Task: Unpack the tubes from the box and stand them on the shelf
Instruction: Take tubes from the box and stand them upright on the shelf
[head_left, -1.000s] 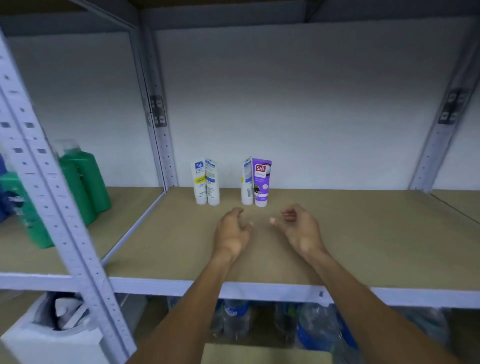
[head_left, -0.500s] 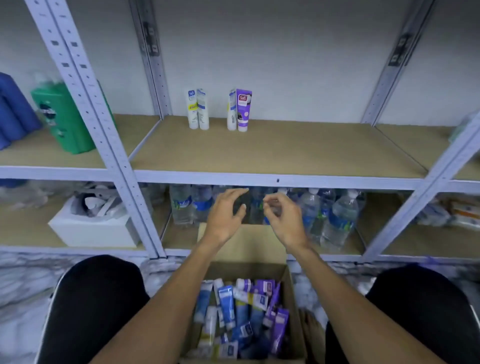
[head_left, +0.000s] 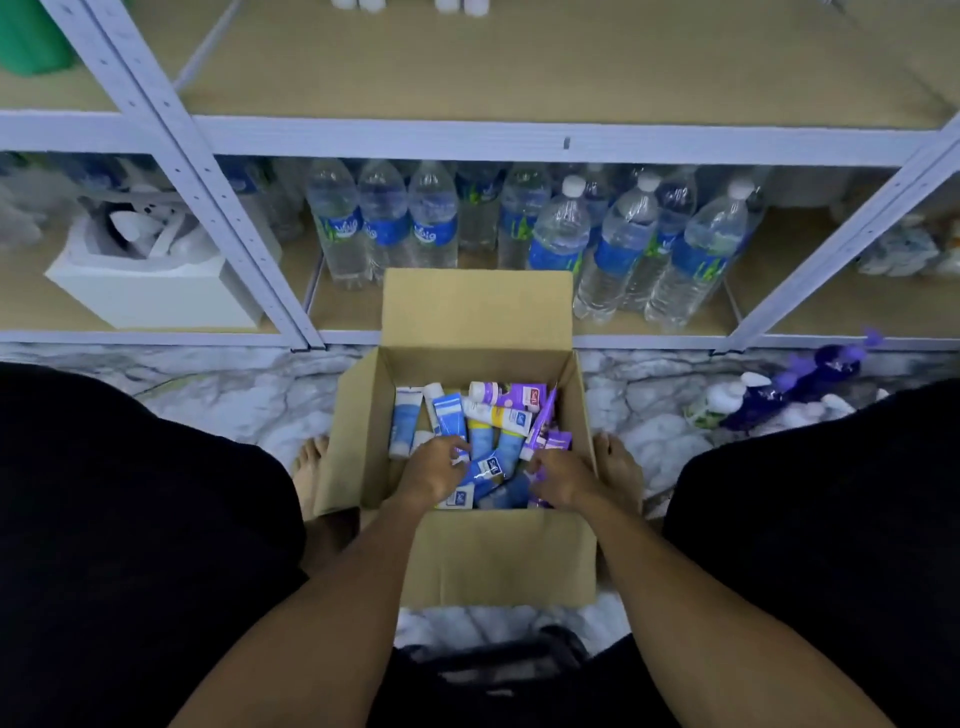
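Box (head_left: 358, 441) sat between the feet for easy reach. Left hand (head_left: 434, 473) curled over blue tubes (head_left: 488, 470), grip unclear; right hand (head_left: 563, 480) pinched a purple tube (head_left: 538, 501).

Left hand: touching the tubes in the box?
Touching. Head view: left hand is down in the box, its fingers lying on the blue tubes with no gap visible. Whether it grips one, cannot tell.

The box (head_left: 358, 415) sits at your 12 o'clock, between your feet (head_left: 618, 467), tubes (head_left: 452, 415) in it. Behind it, bottles (head_left: 384, 223) stand on the bottom shelf (head_left: 753, 291); a tub (head_left: 156, 296) at 10 o'clock.
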